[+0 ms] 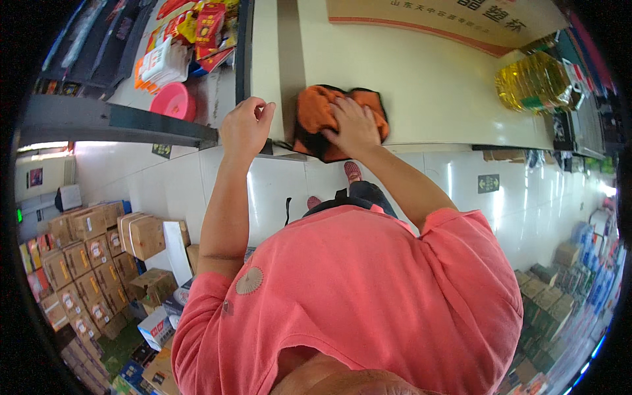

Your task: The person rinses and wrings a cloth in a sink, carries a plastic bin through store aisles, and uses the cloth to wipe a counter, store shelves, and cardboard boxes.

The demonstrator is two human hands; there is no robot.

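On the cream-coloured countertop (429,98), a bunched orange and black cloth (316,111) lies near the front edge. My right hand (356,126) presses down on it, fingers bent into the orange folds. Slight blur softens the hand and the cloth. To the left, my left hand (247,129) hovers by the dark frame at the counter's left end, loosely curled, with nothing visible in it. Its palm side is partly hidden. A thin black strap (282,144) runs from the cloth toward the left.
A printed cardboard box (444,22) stands at the counter's back, a large bottle of yellow oil (535,83) at its right. Left are a pink plastic basin (174,102) and packaged goods (210,29). Stacked cartons (94,266) stand on the floor behind me to the left.
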